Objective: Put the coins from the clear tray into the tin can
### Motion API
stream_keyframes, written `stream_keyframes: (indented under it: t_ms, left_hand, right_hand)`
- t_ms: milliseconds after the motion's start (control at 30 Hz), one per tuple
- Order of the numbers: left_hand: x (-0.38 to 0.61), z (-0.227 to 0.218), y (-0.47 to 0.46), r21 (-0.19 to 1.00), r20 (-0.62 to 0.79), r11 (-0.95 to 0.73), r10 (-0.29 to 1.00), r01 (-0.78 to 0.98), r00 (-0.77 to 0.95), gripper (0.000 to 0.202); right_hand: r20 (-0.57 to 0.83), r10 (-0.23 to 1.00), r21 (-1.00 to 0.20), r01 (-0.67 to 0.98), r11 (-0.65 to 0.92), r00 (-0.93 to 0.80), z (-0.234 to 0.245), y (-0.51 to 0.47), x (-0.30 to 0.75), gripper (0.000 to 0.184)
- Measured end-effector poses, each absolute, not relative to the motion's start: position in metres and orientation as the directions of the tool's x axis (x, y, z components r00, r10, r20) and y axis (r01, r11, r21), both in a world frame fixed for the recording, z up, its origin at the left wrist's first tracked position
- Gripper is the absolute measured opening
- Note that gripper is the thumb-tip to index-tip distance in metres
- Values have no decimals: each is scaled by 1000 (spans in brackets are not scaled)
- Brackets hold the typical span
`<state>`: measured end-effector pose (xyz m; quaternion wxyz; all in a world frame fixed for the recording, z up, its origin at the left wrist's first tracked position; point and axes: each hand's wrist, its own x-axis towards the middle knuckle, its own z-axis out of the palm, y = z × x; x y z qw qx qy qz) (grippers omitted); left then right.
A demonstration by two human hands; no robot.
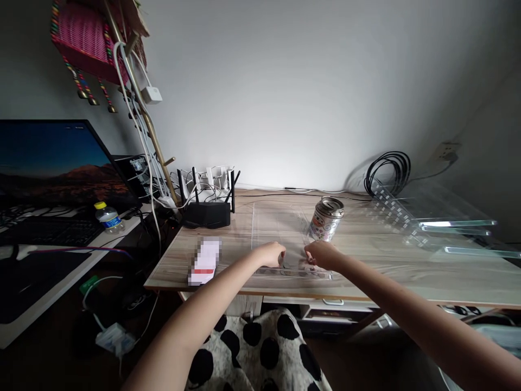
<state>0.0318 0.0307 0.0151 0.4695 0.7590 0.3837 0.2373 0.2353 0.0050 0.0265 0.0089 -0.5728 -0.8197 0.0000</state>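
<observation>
A clear plastic panel lies on the wooden desk in front of me, with a raised, shiny front edge. My left hand is over its left part, fingers curled down and closed. Opposite it, my right hand is bent downward over the right part, with its fingers bunched together. A small gap separates the two hands. Whatever sits between the fingertips of either hand is too small or hidden to make out. Just behind my right hand stands a patterned tin can with a metal lid.
Left of the panel lies a blurred-out flat object; a black router stands behind it. Clear plastic trays and a black cable coil occupy the desk's right. A monitor and a yellow-capped bottle stand on another desk.
</observation>
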Motion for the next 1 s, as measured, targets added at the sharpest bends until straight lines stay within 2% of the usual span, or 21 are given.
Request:
stream_keyframes:
  t_ms: [167, 267, 367, 467, 567, 633, 700, 800, 900, 1000]
  left_hand:
    - [34, 27, 27, 759, -37, -419, 737, 498, 675, 37]
    - [33, 30, 23, 725, -19, -468, 720, 506, 693, 36]
    - [33, 30, 22, 762, -4, -437, 735, 478, 678, 35]
    - [32, 28, 23, 841, -61, -317, 749, 438, 660, 36]
    - [30, 26, 23, 881, -82, -249, 759, 404, 646, 35]
    - [28, 26, 23, 813, -85, -321, 760, 486, 644, 30]
    - [26, 27, 23, 680, -117, -424, 743, 599, 658, 21]
    - [25, 29, 25, 508, -203, -532, 690, 677, 694, 13]
    - [24, 30, 27, 448, -269, -577, 641, 683, 719, 18]
    - [23, 30, 27, 419, -276, -574, 657, 703, 701, 23]
  right_hand:
    - [-104, 924, -21, 929, 368, -369, 33, 14, 240, 9]
    - [-126, 915, -62, 924, 377, -382, 37, 16, 240, 8]
    - [-176, 856, -249, 863, 439, -486, 36, 13, 230, 10]
    - [-202, 772, -466, 752, 466, -603, 30, 12, 214, 29]
    - [-193, 750, -553, 702, 450, -633, 23, 14, 204, 31]
    - [-219, 740, -578, 695, 427, -636, 19, 17, 202, 22]
    - [-248, 730, -581, 701, 414, -637, 18, 18, 203, 15]
    - [-212, 733, -558, 695, 452, -647, 20, 18, 204, 23]
    - [-176, 710, -545, 668, 507, -682, 23, 18, 203, 35]
    - [-226, 662, -568, 649, 506, -715, 22, 21, 201, 29]
